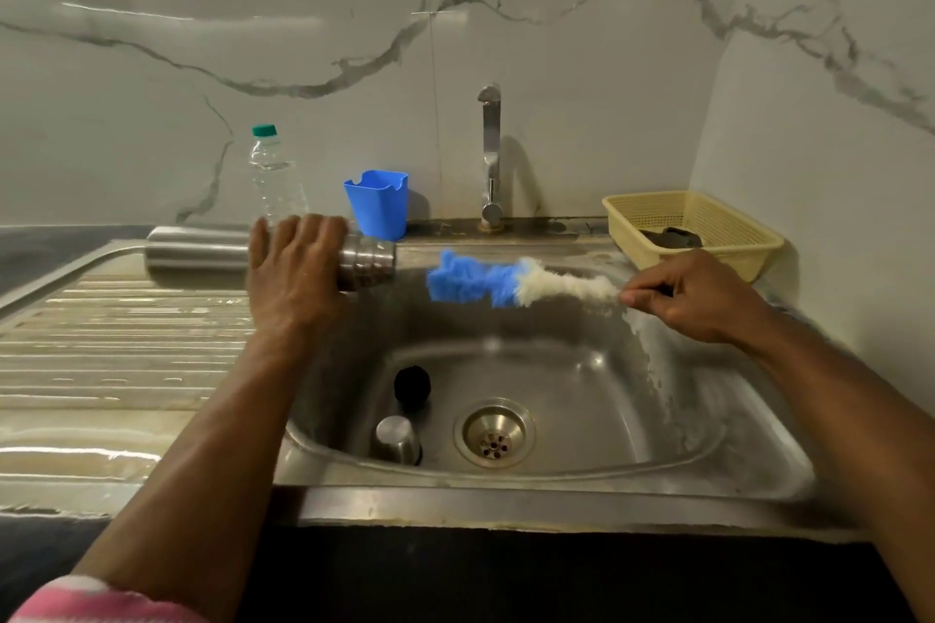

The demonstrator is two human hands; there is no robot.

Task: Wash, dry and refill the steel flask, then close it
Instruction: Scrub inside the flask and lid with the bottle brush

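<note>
The steel flask (202, 256) is held sideways over the sink's left rim, its open mouth pointing right. My left hand (296, 268) grips it near the neck. My right hand (693, 296) pinches the handle of a bottle brush (511, 281) with blue and white bristles. The brush lies level over the basin, its blue tip a short gap from the flask's mouth. In the steel sink (582, 420) lie a steel cup-lid (397, 440) upside down and a black stopper (412, 385).
A tap (490, 157) stands behind the basin, with no water running. A clear plastic water bottle (275, 177) and a blue holder (377, 202) stand at the back. A cream basket (693, 230) sits at the right. The ribbed drainboard (116, 344) lies to the left.
</note>
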